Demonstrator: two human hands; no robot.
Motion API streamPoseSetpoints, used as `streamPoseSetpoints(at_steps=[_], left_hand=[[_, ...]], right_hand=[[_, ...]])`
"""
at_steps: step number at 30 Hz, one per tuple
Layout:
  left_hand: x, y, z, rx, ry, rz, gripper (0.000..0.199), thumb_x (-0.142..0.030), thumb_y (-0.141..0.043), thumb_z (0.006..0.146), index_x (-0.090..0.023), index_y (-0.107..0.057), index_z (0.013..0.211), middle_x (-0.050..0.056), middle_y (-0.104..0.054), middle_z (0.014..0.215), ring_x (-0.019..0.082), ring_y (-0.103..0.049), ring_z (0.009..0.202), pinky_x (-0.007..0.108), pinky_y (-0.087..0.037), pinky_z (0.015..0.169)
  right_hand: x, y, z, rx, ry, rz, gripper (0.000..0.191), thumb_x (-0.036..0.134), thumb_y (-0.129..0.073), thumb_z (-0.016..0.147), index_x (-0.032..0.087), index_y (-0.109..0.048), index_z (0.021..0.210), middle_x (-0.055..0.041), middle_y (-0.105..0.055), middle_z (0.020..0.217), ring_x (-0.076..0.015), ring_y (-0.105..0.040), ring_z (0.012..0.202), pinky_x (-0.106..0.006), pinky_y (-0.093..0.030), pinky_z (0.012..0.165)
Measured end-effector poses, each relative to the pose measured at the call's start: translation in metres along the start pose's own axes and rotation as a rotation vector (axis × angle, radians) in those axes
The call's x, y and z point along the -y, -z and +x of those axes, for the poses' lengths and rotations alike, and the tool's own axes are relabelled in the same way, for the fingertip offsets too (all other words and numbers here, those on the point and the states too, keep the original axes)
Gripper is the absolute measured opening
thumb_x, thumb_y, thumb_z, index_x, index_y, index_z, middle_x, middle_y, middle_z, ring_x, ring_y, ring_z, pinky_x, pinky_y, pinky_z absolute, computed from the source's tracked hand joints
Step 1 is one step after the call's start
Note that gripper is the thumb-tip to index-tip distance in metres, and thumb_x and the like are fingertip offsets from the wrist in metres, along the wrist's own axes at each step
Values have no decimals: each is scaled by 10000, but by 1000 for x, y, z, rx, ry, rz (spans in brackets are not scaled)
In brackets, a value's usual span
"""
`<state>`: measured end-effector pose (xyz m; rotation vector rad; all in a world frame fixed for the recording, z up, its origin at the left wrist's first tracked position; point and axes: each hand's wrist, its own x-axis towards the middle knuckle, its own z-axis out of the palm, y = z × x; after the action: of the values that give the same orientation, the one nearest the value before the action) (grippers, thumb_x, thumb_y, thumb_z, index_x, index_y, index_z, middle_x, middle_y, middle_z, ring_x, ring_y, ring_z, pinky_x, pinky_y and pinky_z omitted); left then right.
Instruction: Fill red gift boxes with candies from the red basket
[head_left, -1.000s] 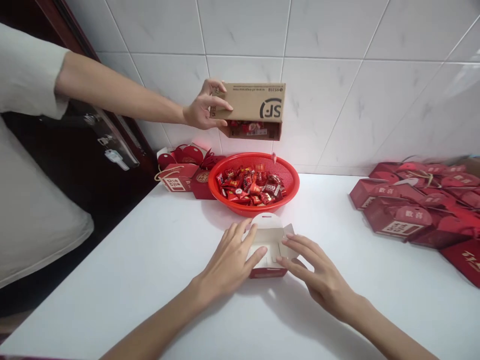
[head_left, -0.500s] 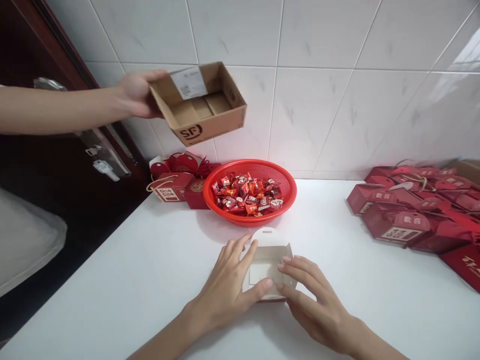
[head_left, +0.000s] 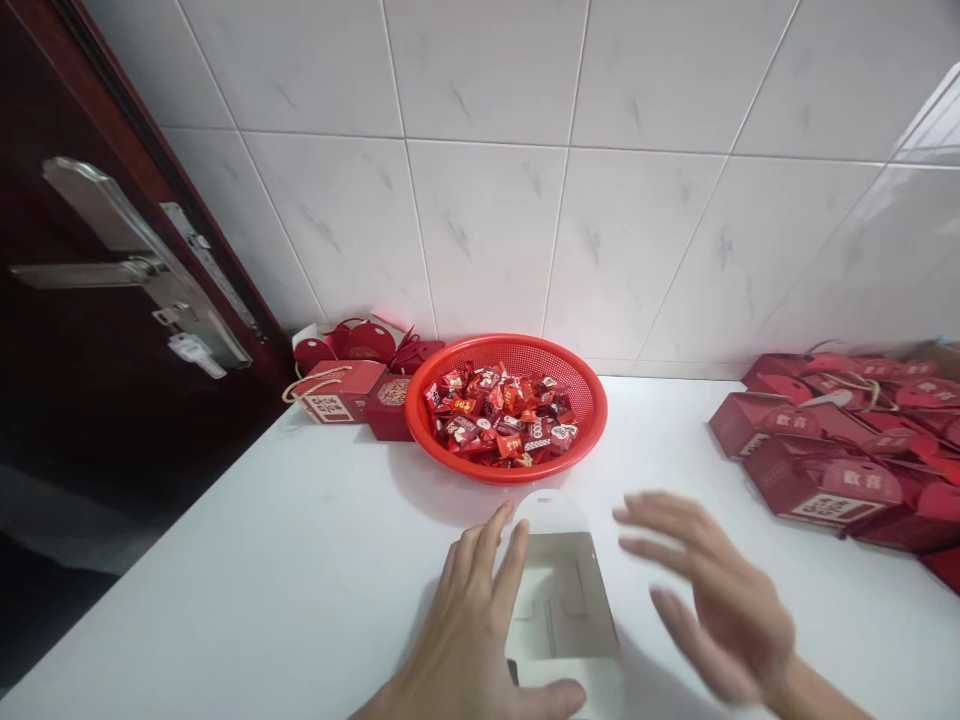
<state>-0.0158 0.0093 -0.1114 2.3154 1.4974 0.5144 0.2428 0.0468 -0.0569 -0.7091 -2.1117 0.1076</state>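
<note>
A small paper gift box (head_left: 559, 610) stands with its top open on the white table, its pale inside facing up and its flaps folded outward. My left hand (head_left: 472, 620) rests against the box's left side with fingers stretched and spread, the thumb lying over the near flap. To the right of the box, my right hand (head_left: 720, 590) is raised in the air, blurred by motion, fingers apart and nothing in it. Just beyond the box sits a red plastic basket (head_left: 510, 474) filled with wrapped candies (head_left: 495, 410) in red and brown.
Red gift boxes (head_left: 337, 390) stand behind and left of the basket. Many more folded red gift boxes (head_left: 832, 480) are heaped at the right. A tiled wall (head_left: 480, 230) closes the table's back; a dark door (head_left: 67, 330) with handle and keys is at left.
The other person's arm and the cardboard box it held have left the view. My right hand has come off the gift box and moved right. The door handle now shows fully.
</note>
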Motion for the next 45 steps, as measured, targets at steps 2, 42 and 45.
streamPoseSetpoints(at_steps=[2,42,45], left_hand=[[1,3,2,11,-2,15,1275,-698,-803,589,-212,-231,1619,220,-319,1619,506,-402,1356,646,-481,996],[126,97,241,-17,55,-50,575,-180,-700,704,-144,-656,1276,85,-742,1169,256,-701,1046,328,-524,958],[131,95,242,-41,9,-189,516,-175,-646,700,-128,-690,1212,67,-762,1027,223,-707,925,316,-542,882]], right_hand=[[-27,3,43,-41,-54,26,272,147,-572,910,234,-699,1134,-100,-754,1086,-267,-704,1033,-421,-573,886],[-146,-79,127,147,-692,505,399,584,-608,838,185,-606,835,-21,-615,739,-183,-575,703,-329,-471,659],[-145,-78,127,161,-684,527,395,574,-612,843,182,-629,888,-36,-645,765,-196,-606,736,-335,-495,676]])
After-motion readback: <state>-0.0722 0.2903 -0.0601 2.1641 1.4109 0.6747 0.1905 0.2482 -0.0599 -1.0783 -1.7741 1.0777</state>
